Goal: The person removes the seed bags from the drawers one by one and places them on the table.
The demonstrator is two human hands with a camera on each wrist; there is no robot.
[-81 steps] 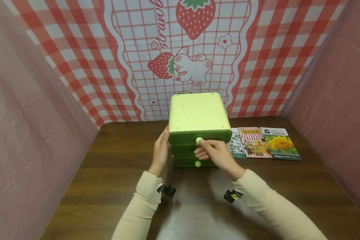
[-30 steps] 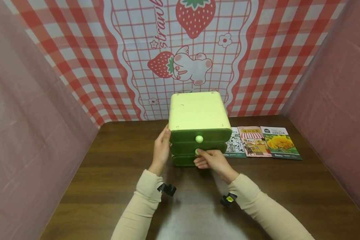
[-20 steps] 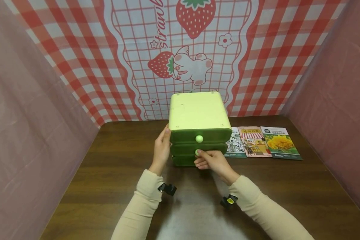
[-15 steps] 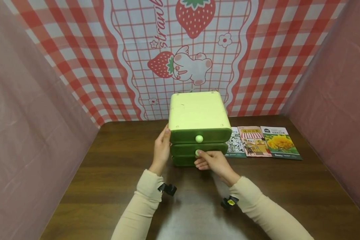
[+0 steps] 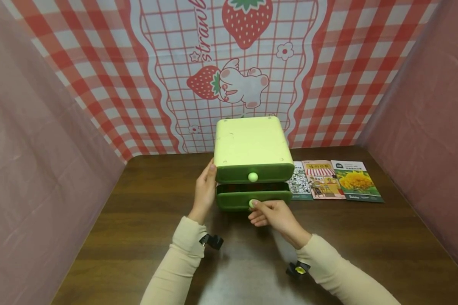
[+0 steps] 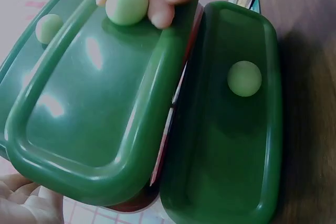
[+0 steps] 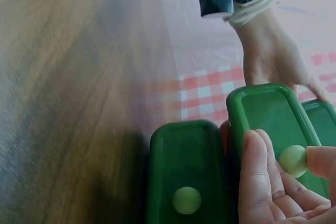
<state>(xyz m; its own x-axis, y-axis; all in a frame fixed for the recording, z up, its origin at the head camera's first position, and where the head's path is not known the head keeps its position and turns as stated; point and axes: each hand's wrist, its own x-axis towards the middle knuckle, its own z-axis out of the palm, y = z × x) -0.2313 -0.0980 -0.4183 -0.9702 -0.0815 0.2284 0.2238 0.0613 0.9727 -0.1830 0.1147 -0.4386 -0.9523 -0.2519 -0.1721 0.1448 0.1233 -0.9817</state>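
A small cabinet (image 5: 253,142) with a pale yellow-green top and dark green drawers stands on the table. Its middle drawer (image 5: 233,201) is partly pulled out, with a dark gap above its front. My right hand (image 5: 276,217) pinches that drawer's round light-green knob (image 6: 127,4) between thumb and finger. My left hand (image 5: 205,190) rests against the cabinet's left side, thumb near the front corner and the other fingers mostly hidden. The top drawer (image 5: 233,173) is closed. Under the middle one, the bottom drawer (image 6: 220,129) shows in both wrist views.
Three printed booklets or packets lie right of the cabinet: one with white flowers (image 5: 300,182), one with a shop picture (image 5: 324,180), one with a yellow flower (image 5: 356,181). A red-checked strawberry cloth (image 5: 175,84) hangs behind, and pink curtains (image 5: 416,106) flank the brown table (image 5: 137,237).
My right hand moved from the top drawer's knob down to the middle one, then drew that drawer outward toward me. The left hand stayed in place.
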